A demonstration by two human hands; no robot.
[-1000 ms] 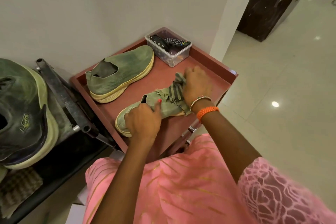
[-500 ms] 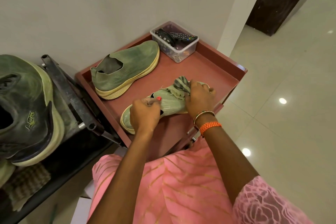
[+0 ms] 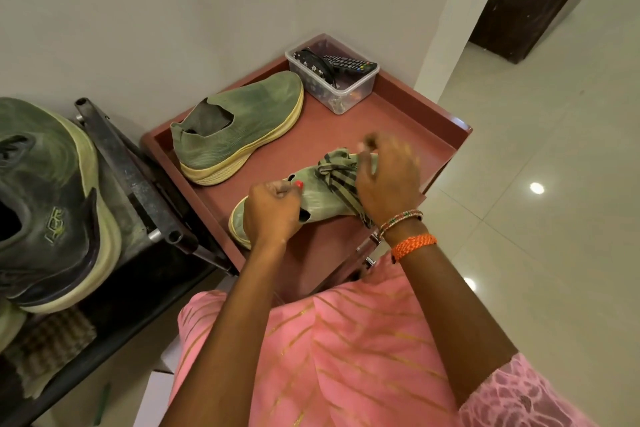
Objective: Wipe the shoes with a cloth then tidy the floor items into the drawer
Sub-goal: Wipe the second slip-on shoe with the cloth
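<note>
Right hand [image 3: 388, 184] pressing cloth [image 3: 337, 177] onto shoe [image 3: 311, 201], left hand [image 3: 273, 215] gripping heel

Soft, even indoor light; ceiling lamps glare off the floor tiles [image 3: 536, 188]. My right hand [image 3: 388, 180] blurs; edges bend.

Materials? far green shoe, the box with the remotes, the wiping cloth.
Far green shoe: knit fabric upper, ribbed weave visible; pale sole looks like foam.
Box: clear plastic, contents show through.
Cloth: thin woven fabric, striped, bunched under the right hand.
</note>
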